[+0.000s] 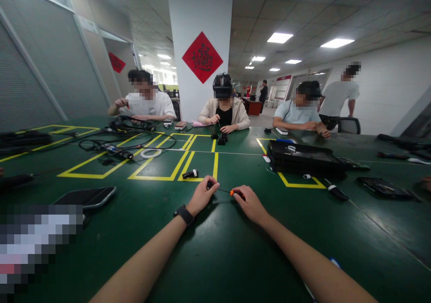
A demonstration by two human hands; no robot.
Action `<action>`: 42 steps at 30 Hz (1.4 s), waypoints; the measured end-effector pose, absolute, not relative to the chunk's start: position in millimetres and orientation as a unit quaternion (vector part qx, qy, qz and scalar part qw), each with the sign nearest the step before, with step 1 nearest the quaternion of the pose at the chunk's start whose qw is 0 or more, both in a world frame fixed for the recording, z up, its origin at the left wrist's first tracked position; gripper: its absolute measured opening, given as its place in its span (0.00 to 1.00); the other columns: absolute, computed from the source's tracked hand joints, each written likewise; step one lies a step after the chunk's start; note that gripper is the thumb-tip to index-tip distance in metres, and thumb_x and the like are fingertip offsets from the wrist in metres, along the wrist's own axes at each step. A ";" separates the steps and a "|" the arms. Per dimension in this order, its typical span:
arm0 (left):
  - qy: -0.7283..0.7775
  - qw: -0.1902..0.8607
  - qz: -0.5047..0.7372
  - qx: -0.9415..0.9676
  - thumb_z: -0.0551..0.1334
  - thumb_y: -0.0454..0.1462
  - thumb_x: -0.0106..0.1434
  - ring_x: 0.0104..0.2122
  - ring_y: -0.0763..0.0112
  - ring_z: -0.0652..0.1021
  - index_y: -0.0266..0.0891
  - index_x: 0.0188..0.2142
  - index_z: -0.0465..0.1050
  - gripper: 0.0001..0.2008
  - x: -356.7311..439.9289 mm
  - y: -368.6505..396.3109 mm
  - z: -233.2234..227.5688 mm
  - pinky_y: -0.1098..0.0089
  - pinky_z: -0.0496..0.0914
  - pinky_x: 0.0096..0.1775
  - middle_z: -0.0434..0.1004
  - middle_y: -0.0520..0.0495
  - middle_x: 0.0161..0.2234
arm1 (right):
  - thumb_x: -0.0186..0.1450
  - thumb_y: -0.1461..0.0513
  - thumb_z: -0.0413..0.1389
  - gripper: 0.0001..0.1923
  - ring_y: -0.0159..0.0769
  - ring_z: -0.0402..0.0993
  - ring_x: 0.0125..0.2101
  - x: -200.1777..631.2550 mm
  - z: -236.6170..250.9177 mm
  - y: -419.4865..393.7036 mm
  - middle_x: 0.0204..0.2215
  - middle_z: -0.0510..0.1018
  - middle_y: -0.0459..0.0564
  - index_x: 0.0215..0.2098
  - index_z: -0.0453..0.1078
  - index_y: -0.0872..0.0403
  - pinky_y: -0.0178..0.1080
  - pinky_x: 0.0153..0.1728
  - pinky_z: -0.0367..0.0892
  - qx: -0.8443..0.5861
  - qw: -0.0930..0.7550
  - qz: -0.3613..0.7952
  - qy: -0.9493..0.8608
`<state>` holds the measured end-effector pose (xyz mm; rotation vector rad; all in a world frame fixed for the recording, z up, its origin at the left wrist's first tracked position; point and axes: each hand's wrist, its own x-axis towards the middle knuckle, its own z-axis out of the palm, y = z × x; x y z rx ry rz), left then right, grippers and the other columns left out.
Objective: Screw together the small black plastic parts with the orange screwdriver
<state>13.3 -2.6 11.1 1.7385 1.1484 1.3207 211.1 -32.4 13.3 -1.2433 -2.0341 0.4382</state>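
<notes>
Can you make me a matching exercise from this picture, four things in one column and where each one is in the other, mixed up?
Things:
1. screwdriver
2. white ring
3. black case
4. watch

Places:
A. on the left wrist
B. on the green table right of the hands, over a yellow line
C. held in the right hand, tip toward the left hand
D. beside the tangle of black cables, far left

Pairs: 1-C, 2-D, 3-B, 4-A
</notes>
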 end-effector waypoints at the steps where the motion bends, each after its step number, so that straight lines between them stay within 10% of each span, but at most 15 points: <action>1: 0.442 0.330 0.505 0.664 0.58 0.42 0.55 0.29 0.72 0.68 0.39 0.30 0.66 0.09 13.4 -2.9 11.6 0.72 0.62 0.34 0.68 0.52 0.27 | 0.63 0.61 0.46 0.11 0.35 0.64 0.39 211.3 13.2 -32.2 0.35 0.71 0.49 0.37 0.69 0.54 0.39 0.43 0.59 -0.480 0.348 0.165 -0.788; 42: 0.443 0.344 0.465 0.685 0.55 0.45 0.57 0.28 0.73 0.71 0.39 0.33 0.65 0.12 8.9 0.9 7.3 0.71 0.64 0.34 0.68 0.53 0.27 | 0.63 0.62 0.46 0.10 0.35 0.64 0.38 211.2 11.0 -32.1 0.34 0.71 0.49 0.37 0.68 0.54 0.39 0.42 0.59 -0.474 0.351 0.161 -0.792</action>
